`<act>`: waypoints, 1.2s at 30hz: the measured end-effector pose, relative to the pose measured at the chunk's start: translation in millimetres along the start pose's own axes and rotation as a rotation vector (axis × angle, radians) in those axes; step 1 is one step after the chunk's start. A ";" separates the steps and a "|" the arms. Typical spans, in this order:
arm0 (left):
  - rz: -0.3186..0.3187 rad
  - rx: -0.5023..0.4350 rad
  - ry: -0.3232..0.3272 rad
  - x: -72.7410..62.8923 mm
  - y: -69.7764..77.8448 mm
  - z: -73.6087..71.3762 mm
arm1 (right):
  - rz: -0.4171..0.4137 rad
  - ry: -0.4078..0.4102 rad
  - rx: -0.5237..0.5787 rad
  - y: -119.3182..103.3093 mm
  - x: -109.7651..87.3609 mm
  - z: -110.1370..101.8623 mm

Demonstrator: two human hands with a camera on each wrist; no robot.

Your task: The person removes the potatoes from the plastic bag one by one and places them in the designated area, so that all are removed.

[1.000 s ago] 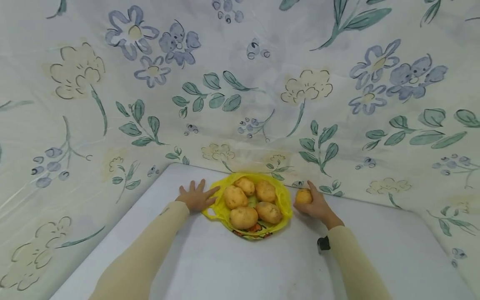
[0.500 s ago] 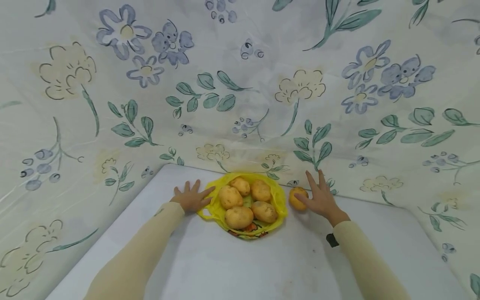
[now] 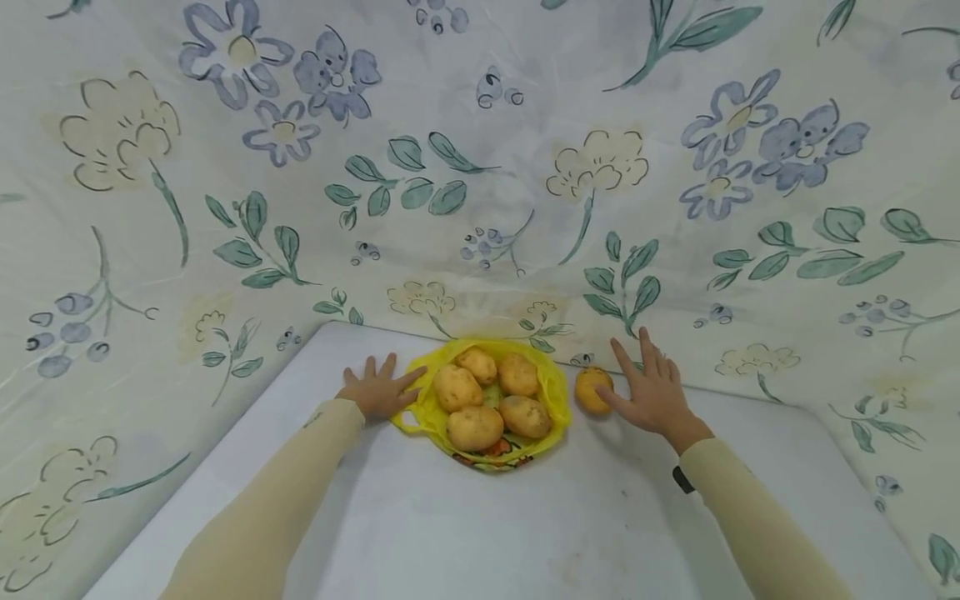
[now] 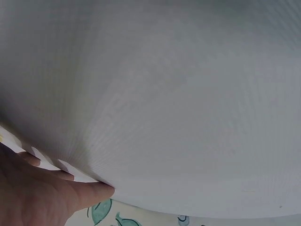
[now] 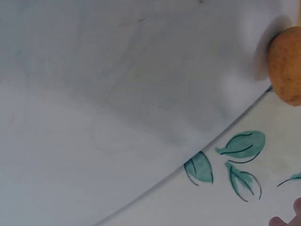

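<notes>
A yellow plastic bag (image 3: 560,398) stands with its mouth spread wide near the back edge of the table, several potatoes (image 3: 476,428) showing inside it. My left hand (image 3: 378,394) lies at the bag's left side, fingers spread and the thumb reaching its rim. To the right of the bag sits a single, more orange potato (image 3: 590,396), oval in the right wrist view. My right hand (image 3: 655,398) is beside that potato with fingers extended, its thumb overlapping the potato's right side in the head view. In the right wrist view only some fingertips (image 5: 277,221) show, at the lower corner.
The white table (image 3: 480,533) ends in a straight back edge just behind the bag. Beyond it hangs a floral-patterned sheet (image 3: 420,75), which also borders both sides. A black strap (image 3: 683,479) shows at the right wrist.
My right hand has let go of the orange-toned potato and spread its fingers, shifting slightly right. The left hand stays by the bag; the view has drifted a little.
</notes>
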State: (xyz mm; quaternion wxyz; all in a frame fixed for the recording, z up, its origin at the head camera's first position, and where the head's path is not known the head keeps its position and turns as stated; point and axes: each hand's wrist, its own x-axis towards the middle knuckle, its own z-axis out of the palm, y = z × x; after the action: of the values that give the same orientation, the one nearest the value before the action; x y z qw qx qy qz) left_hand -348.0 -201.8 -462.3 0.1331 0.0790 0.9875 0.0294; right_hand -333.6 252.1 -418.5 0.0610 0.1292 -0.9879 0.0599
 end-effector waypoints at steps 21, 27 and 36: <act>0.011 -0.006 0.009 -1.2 4.9 3.8 | -0.060 0.053 -0.073 11.1 -15.6 0.2; 0.009 -0.015 0.013 -3.9 8.0 6.4 | -0.082 0.082 -0.069 5.7 -20.8 10.1; -0.005 -0.026 0.042 -6.6 3.1 5.7 | -0.131 0.104 -0.030 -12.5 -17.4 7.6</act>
State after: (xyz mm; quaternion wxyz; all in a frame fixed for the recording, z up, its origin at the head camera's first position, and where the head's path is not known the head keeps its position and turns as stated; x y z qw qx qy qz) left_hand -339.8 -199.6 -465.8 0.1137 0.0740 0.9898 0.0435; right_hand -314.4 243.4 -427.1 0.1179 0.1892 -0.9737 0.0477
